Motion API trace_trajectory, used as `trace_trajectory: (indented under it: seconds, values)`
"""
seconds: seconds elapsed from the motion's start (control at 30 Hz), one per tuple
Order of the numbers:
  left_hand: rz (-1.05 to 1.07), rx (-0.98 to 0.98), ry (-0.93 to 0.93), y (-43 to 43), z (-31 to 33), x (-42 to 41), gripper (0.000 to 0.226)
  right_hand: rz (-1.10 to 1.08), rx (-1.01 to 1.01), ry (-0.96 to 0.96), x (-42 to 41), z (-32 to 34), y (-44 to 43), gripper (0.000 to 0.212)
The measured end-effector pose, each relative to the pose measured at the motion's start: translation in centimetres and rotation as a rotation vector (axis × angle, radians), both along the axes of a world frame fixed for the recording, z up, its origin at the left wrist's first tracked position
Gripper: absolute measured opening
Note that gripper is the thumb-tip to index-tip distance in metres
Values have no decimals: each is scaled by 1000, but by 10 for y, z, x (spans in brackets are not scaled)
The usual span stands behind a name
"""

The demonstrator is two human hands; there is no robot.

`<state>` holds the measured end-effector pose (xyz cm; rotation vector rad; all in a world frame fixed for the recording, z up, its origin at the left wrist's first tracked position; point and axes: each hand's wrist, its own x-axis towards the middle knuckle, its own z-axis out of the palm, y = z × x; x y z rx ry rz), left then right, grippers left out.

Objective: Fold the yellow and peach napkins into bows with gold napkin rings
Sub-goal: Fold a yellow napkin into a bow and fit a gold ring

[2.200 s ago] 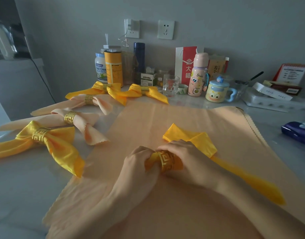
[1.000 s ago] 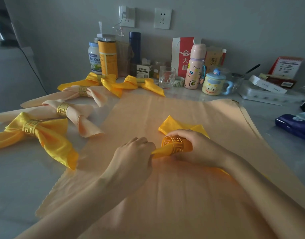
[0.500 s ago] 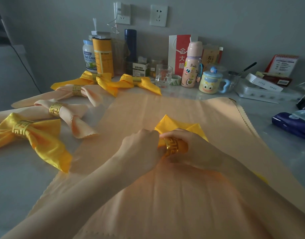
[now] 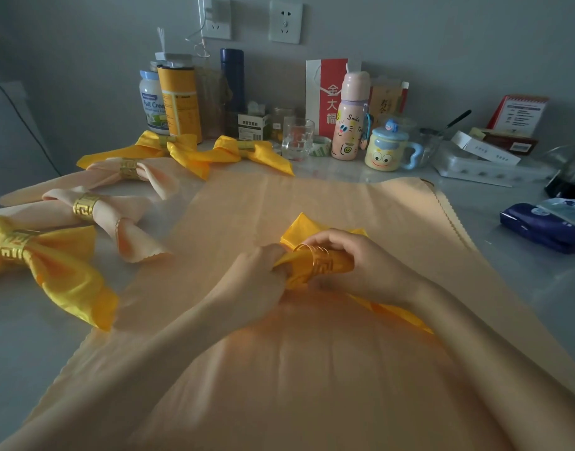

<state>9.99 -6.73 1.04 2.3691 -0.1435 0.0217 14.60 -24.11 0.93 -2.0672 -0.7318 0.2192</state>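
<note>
Gold napkin ring (image 4: 318, 260) hugs the bunched yellow napkin (image 4: 299, 230), mid-way across the flat peach napkin (image 4: 312, 196). Right hand (image 4: 364, 266) curls round ring and cloth; left hand (image 4: 257, 276) pinches the end poking through. Best bet: pull evenly, ring steady, loops matched.

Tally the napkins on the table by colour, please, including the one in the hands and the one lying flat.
Yellow: 4 (near yellow bow, back-left yellow bow, back-middle yellow bow, yellow napkin gripped by the left hand and right hand)
Peach: 3 (farther peach bow, nearer peach bow, flat peach napkin)
Total: 7
</note>
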Motion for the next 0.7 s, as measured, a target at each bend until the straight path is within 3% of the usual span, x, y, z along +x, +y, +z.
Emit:
trace_trajectory:
  seconds: [0.07, 0.2, 0.3, 0.5, 0.7]
  values:
    - [-5, -83, 61, 2, 6, 5, 24, 0, 19, 47, 0, 1, -2, 42]
    - [-28, 159, -75, -2, 20, 14, 21, -26, 98, 143, 0, 1, 0, 32]
    - [-43, 206, -20, -8, 24, 21, 22, -18, 148, 216, 1, 1, 0, 34]
    - [-72, 187, 59, -8, 31, 30, 31, -46, 103, 126, 5, 4, -2, 36]
    - [-90, 212, -21, -4, 23, 33, 26, -15, 84, 159, 8, 1, -6, 58]
